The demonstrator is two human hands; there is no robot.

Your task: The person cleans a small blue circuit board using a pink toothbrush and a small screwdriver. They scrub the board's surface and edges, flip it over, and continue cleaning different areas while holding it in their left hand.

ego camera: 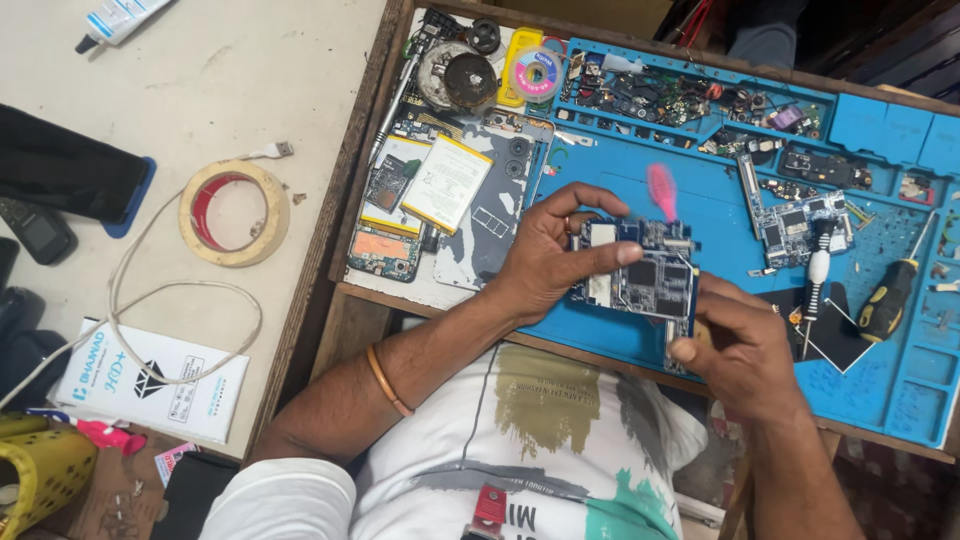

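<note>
Both hands grip one blue circuit board (640,275) above the blue repair mat (720,215): left hand (545,260) steadies it level, right hand (740,345) pinches its corner, fingers clenched

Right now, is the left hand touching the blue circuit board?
Touching. The head view shows the left hand with its fingers pressed across the top face of the circuit board, thumb along its upper edge; no gap shows.
</note>
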